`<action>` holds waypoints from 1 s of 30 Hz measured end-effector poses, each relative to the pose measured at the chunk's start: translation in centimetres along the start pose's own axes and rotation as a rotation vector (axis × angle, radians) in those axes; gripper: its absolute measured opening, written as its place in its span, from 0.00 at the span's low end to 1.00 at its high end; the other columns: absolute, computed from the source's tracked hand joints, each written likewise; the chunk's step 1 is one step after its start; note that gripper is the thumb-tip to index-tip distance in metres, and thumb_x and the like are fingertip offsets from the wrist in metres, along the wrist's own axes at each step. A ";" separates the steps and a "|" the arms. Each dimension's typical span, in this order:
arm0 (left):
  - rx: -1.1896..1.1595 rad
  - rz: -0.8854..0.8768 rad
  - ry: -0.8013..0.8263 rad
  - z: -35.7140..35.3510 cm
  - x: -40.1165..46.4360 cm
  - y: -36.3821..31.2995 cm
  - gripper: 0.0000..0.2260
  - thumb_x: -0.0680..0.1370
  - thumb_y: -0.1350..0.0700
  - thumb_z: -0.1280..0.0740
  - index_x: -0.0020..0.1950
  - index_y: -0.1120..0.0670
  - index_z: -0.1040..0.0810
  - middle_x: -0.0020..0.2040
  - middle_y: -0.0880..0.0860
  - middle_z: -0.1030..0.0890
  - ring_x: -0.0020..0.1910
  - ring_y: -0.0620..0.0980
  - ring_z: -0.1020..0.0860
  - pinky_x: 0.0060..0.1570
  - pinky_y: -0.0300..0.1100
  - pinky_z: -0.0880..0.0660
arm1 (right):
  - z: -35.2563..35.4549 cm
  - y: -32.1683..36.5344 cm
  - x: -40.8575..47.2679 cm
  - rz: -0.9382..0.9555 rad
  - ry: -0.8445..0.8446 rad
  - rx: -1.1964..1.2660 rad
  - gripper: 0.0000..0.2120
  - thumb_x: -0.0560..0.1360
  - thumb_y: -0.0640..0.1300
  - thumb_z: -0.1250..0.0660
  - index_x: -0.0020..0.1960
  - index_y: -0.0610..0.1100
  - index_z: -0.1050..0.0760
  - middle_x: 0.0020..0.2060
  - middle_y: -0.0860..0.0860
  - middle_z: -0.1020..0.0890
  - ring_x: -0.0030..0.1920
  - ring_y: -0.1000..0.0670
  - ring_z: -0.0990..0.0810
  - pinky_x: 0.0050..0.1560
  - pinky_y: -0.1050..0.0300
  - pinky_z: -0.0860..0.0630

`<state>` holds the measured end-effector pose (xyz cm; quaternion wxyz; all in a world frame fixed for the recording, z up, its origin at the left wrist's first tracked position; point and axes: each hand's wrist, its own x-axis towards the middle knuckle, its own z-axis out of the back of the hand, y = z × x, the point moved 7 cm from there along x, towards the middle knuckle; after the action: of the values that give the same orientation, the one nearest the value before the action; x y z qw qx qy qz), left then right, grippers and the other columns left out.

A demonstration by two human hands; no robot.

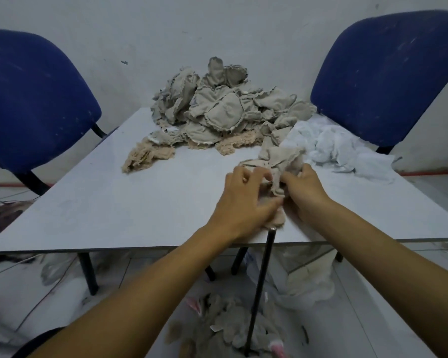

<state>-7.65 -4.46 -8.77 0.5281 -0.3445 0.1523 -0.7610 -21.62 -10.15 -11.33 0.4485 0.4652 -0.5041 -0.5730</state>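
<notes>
Head view, work in hand: a small beige fabric piece (pixel 282 161), held in both hands at the near edge of the grey table (pixel 140 202)
Left hand (pixel 246 200): fingers curled over the piece's left side, thumb stretched right and pressed onto the cloth low down, so it is clamped on the piece
Right hand (pixel 304 189): fingers bent round the right side of the same piece, bunching it; the fingertips are hidden in the folds
Where the piece lies: straight between my two hands, touching both, its low end hanging at the table edge
Long axis: runs away from me, from the table edge up toward the far pile, leaning a little right
Rod: a thin black rod (pixel 263 280) stands up from the floor, its tip meeting the low end of the piece just under my left thumb
Nearer hand: the left, I judge, since its thumb sits closest to the rod tip; any push onto the rod would go down along that axis
Look of the piece: pale beige, soft, crumpled, with frayed stitched edges; its exact shape I cannot tell
Behind: a heap of grey-beige pieces (pixel 223 109) at the far side, white fluffy cloth (pixel 342 148) to its right, more pieces on the floor (pixel 230 329)
</notes>
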 end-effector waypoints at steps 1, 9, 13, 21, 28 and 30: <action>0.059 -0.009 0.084 -0.7 -0.1 0.1 0.18 0.76 0.43 0.32 0.63 0.44 0.30 0.56 0.49 0.35 0.59 0.50 0.35 0.59 0.47 0.30 | 0.1 0.0 0.1 -0.003 -0.013 -0.036 0.14 0.74 0.38 0.35 0.59 0.41 0.31 0.53 0.37 0.19 0.52 0.39 0.19 0.57 0.36 0.22; 0.068 0.109 0.112 0.5 0.8 2.8 0.14 0.77 0.52 0.29 0.61 0.49 0.24 0.45 0.45 0.28 0.46 0.47 0.28 0.40 0.34 0.34 | 0.1 3.8 -2.0 0.525 -0.135 -0.762 0.38 0.76 0.42 0.30 0.79 0.42 0.47 0.63 0.43 0.39 0.62 0.45 0.35 0.62 0.58 0.33; -0.232 0.255 -0.020 1.6 1.0 3.7 0.07 0.77 0.59 0.29 0.51 0.47 0.19 0.38 0.46 0.22 0.34 0.39 0.25 0.30 0.28 0.33 | -0.2 5.5 -4.7 0.801 -0.031 -0.601 0.16 0.78 0.37 0.33 0.64 0.46 0.26 0.54 0.51 0.30 0.48 0.53 0.26 0.53 0.53 0.23; -0.768 0.472 -0.083 2.4 0.4 4.2 0.14 0.77 0.68 0.38 0.55 0.53 0.21 0.36 0.56 0.23 0.28 0.48 0.28 0.26 0.38 0.33 | -2.5 3.6 -5.4 0.763 0.321 -0.552 0.12 0.73 0.42 0.25 0.56 0.50 0.20 0.51 0.51 0.27 0.52 0.57 0.22 0.51 0.63 0.24; -0.732 0.354 0.033 2.1 0.3 3.0 0.12 0.77 0.61 0.38 0.43 0.48 0.18 0.36 0.48 0.22 0.38 0.47 0.28 0.31 0.41 0.33 | -2.6 3.3 -4.6 0.425 0.387 -0.120 0.10 0.75 0.33 0.30 0.42 0.47 0.20 0.36 0.48 0.19 0.37 0.45 0.24 0.38 0.53 0.25; -0.788 0.317 0.090 1.8 0.4 2.6 0.07 0.78 0.58 0.37 0.45 0.49 0.21 0.42 0.49 0.21 0.45 0.49 0.27 0.42 0.45 0.31 | -2.5 3.0 -4.4 0.311 0.428 0.007 0.06 0.74 0.34 0.30 0.44 0.44 0.21 0.35 0.48 0.19 0.39 0.46 0.22 0.40 0.55 0.22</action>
<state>-4.72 -5.57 -8.87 0.4595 -0.4588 0.5055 -0.5681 -18.28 -6.49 -8.15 0.6260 0.4941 -0.4652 -0.3841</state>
